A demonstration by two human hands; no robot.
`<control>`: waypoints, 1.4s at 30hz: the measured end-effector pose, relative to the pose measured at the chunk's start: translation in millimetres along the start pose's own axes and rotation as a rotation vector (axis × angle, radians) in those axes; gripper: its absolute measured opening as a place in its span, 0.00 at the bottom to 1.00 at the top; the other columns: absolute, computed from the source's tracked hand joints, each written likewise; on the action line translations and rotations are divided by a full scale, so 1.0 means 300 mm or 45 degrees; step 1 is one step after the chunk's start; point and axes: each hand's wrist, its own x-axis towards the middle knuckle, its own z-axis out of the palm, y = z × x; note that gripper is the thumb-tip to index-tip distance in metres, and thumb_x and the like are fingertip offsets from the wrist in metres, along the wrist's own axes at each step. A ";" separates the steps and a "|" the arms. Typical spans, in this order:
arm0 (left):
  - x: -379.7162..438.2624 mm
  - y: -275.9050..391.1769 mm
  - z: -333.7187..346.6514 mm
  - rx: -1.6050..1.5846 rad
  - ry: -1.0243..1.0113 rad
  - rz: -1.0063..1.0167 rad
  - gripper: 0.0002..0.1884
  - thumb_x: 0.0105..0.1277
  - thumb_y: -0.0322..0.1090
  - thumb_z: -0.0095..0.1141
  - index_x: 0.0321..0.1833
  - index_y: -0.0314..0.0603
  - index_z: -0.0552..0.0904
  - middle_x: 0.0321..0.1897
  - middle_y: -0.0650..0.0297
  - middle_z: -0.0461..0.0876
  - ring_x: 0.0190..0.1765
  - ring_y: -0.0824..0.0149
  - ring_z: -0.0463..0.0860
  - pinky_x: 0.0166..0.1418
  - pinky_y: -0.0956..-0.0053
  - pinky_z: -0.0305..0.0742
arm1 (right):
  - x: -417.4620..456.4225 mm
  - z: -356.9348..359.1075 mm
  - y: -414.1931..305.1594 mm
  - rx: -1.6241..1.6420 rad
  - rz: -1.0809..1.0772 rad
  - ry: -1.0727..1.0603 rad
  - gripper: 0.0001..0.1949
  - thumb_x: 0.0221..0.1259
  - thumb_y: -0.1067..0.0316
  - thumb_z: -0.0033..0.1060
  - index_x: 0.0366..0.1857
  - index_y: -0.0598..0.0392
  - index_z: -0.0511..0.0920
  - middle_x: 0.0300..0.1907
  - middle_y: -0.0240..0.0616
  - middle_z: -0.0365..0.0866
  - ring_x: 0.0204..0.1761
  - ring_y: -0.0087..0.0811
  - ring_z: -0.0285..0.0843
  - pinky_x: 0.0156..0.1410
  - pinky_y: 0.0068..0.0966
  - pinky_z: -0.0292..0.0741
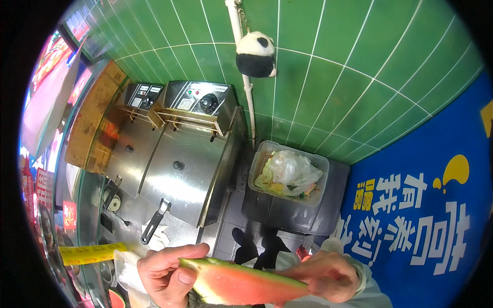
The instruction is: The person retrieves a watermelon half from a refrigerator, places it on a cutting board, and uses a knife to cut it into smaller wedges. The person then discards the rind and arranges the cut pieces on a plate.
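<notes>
A thick slice of watermelon [242,283], with red flesh and a strip of green rind, is held up in front of me. My left hand [169,275] grips its left end, where the rind shows, thumb on the near face. At the pointed right end, the fingers of my right hand [333,277] pinch the slice. Parts of the fingers are hidden behind the fruit. Another cut piece of watermelon [116,298] lies low at the left, partly cut off by my left hand's side of the view.
Beyond my hands stands a steel twin-tank fryer [181,169] with lids and black-handled baskets [154,223]. A clear plastic tub [323,181] with rinds and a plastic bag [292,169] sits on a dark bin [285,211]. A plush panda [256,56] hangs from a pipe [248,104].
</notes>
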 end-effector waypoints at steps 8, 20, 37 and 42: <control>0.060 0.093 -0.029 0.062 -0.817 0.425 0.16 0.68 0.34 0.43 0.52 0.28 0.74 0.26 0.58 0.77 0.26 0.74 0.73 0.34 0.77 0.70 | -0.050 0.079 0.042 -0.236 -0.490 0.155 0.21 0.70 0.55 0.42 0.51 0.65 0.72 0.42 0.52 0.79 0.39 0.40 0.80 0.42 0.32 0.77; 0.062 0.068 -0.056 -0.896 -2.067 -0.233 0.18 0.68 0.30 0.48 0.54 0.20 0.73 0.40 0.43 0.81 0.42 0.59 0.85 0.45 0.72 0.81 | -0.001 0.129 -0.175 -0.246 -0.725 -0.398 0.28 0.71 0.59 0.36 0.51 0.88 0.62 0.51 0.77 0.67 0.55 0.62 0.71 0.58 0.43 0.72; 0.202 -0.027 0.263 -0.106 -0.365 -0.541 0.18 0.64 0.28 0.52 0.54 0.21 0.73 0.42 0.48 0.81 0.41 0.64 0.82 0.48 0.74 0.77 | 0.018 -0.094 -0.072 0.246 -0.250 0.788 0.22 0.70 0.63 0.37 0.50 0.79 0.69 0.47 0.66 0.75 0.45 0.58 0.79 0.52 0.50 0.76; 0.221 -0.081 0.316 -0.179 -0.488 -0.502 0.22 0.64 0.27 0.50 0.60 0.22 0.68 0.46 0.50 0.80 0.45 0.65 0.81 0.52 0.74 0.74 | 0.009 -0.155 -0.093 0.122 -0.198 0.792 0.21 0.70 0.64 0.38 0.49 0.80 0.69 0.47 0.68 0.74 0.45 0.57 0.78 0.50 0.49 0.78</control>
